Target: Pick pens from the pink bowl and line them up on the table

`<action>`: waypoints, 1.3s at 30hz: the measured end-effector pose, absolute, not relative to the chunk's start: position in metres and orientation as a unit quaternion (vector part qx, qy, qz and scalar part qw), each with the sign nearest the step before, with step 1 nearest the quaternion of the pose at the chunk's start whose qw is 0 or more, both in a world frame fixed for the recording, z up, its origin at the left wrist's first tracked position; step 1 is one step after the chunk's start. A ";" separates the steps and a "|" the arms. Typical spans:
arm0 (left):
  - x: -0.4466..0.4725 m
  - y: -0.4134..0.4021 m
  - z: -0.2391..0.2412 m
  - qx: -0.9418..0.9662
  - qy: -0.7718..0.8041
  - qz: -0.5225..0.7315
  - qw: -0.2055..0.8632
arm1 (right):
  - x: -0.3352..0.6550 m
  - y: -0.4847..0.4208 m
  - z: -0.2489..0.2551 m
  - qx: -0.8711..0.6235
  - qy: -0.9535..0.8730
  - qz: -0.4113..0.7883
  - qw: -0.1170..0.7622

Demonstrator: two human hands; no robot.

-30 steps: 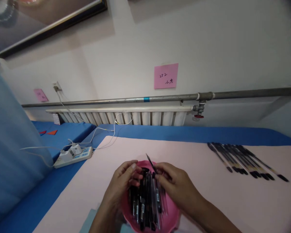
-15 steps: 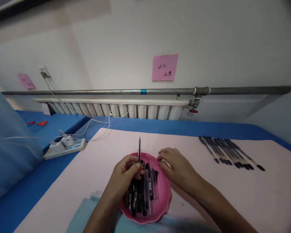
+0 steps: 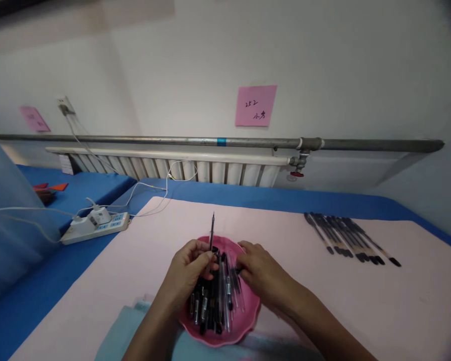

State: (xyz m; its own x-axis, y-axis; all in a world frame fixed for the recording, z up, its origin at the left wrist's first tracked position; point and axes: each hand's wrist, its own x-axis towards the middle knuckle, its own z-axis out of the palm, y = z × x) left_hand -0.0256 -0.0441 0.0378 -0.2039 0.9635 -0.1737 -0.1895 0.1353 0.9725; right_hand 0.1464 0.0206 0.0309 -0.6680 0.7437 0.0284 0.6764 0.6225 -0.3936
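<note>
A thin dark pen refill [image 3: 212, 231] stands upright with its point up, pinched between the thumb and fingers of my left hand [image 3: 191, 268], over the left side of a pink scalloped plate [image 3: 249, 326]. In the plate lie several clear pen barrels [image 3: 224, 301] and black pen parts [image 3: 205, 306]. My right hand [image 3: 263, 273] is at the plate's right side, its fingertips closed at a small black pen part [image 3: 238, 270]; the fingers hide most of that piece.
A row of black-ended pens [image 3: 349, 238] lies on the pink sheet [image 3: 285, 220] to the right. A power strip [image 3: 97, 228] with white plugs and cables lies at the left. Light-blue cloth [image 3: 124, 326] lies at the near edge. A radiator [image 3: 218, 170] lines the wall.
My right hand has moved down into the plate's right side, and its fingers have closed at a black piece. My left hand still holds the refill upright. The view has shifted slightly.
</note>
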 end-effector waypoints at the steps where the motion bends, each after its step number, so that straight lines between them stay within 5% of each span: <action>1: -0.026 -0.044 0.037 0.358 0.544 0.553 0.520 | 0.147 0.021 0.032 -0.395 -0.895 0.182 0.097; 17: -0.022 -0.046 0.035 0.307 0.437 0.568 0.627 | 0.148 0.015 0.065 -0.365 -0.770 0.389 0.350; 39: -0.020 -0.046 0.034 0.262 0.382 0.575 0.674 | 0.138 -0.002 0.057 -0.285 -0.883 0.277 0.251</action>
State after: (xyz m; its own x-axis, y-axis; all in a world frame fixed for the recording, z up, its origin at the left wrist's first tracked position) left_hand -0.0198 -0.0459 0.0343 0.0458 0.9758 -0.2139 -0.5753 0.2008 0.7929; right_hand 0.1377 -0.0019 0.0569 -0.7112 0.6421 0.2861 0.3638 0.6844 -0.6319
